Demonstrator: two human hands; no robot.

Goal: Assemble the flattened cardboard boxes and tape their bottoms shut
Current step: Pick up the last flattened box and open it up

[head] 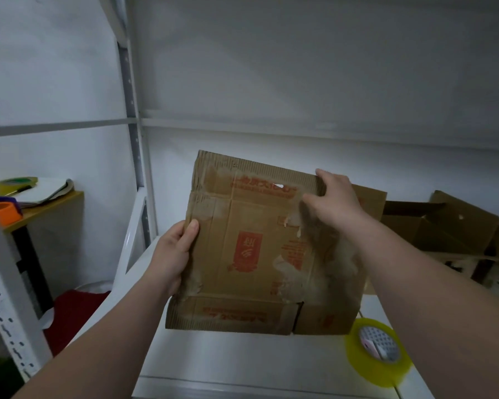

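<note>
The left grip (176, 251) is clamped on the left edge of the flattened cardboard box (251, 254), with the thumb across its printed face. The right grip (334, 200) is curled over the box's upper right edge. The box is held upright above the white counter (213, 361). A yellowish tape roll (355, 355) lies on the counter near the box's lower right corner. Opened cartons (450, 231) sit behind, to the right.

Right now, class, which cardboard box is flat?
The red-printed cardboard box held by the left hand and right hand; the boxes on the right are opened out.
</note>
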